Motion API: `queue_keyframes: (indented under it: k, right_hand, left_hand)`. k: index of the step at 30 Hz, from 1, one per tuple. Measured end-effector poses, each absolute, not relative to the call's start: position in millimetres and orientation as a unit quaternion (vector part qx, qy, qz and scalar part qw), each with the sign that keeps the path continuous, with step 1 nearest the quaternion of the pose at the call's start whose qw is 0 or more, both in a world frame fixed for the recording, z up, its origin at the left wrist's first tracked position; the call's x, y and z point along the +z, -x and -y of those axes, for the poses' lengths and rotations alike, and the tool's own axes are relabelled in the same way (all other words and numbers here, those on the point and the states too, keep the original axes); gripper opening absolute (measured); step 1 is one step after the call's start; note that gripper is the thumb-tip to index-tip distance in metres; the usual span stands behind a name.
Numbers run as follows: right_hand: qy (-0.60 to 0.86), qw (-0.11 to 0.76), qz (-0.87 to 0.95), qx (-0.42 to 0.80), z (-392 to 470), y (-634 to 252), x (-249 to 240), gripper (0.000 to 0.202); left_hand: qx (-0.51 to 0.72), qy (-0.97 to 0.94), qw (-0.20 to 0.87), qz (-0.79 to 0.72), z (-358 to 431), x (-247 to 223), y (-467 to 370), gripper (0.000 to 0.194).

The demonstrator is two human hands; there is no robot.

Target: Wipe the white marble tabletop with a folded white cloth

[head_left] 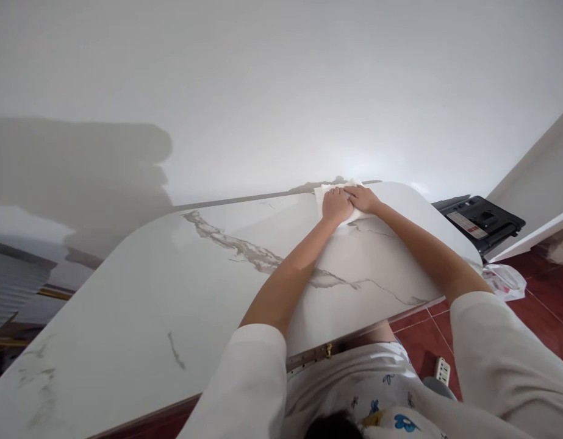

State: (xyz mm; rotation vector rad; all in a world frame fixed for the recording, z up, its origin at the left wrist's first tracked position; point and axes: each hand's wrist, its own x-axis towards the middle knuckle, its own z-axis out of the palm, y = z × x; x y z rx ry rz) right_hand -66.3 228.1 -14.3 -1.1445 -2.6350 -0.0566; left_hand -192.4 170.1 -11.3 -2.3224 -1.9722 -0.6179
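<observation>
A white cloth [319, 201], perhaps a paper towel, lies bunched on the marble-patterned tabletop [180, 292] near its far edge by the wall. My left hand [337, 205] presses down on the cloth with fingers bent and closed over it. Just to its right, my right hand [364, 199] also grips the cloth, its fingertips close to the left hand. Both arms reach forward across the table, and the cloth under my palms is hidden.
Behind the table's far edge rises a white wall [263, 91]. At the right sit a black case-like object [485, 221] and a clear plastic bag [507, 281]. A power strip [442, 371] lies low near the red tiled floor [416, 335].
</observation>
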Motion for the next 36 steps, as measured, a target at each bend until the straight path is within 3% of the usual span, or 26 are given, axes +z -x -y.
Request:
queue_keyframes:
  k: [3, 22, 29, 36]
  right_hand:
    - [0.435, 0.143, 0.889, 0.001, -200.8, 63.9, -10.6, 0.043]
    - [0.329, 0.178, 0.925, 0.057, 3.0, 23.8, -11.4, 0.053]
    - [0.345, 0.172, 0.921, 0.055, -7.2, -27.1, -9.8, 0.050]
    - [0.377, 0.185, 0.906, 0.047, -40.0, -56.2, -15.1, 0.048]
  left_hand:
    - [-0.185, 0.744, 0.015, 0.642, -147.0, -10.7, 187.1, 0.043]
    - [-0.073, 0.752, 0.018, 0.655, 59.1, -1.8, 155.9, 0.059]
    - [-0.155, 0.755, -0.028, 0.636, 54.5, -1.8, 110.6, 0.060]
    - [-0.132, 0.780, -0.026, 0.611, 18.1, -3.5, 87.9, 0.064]
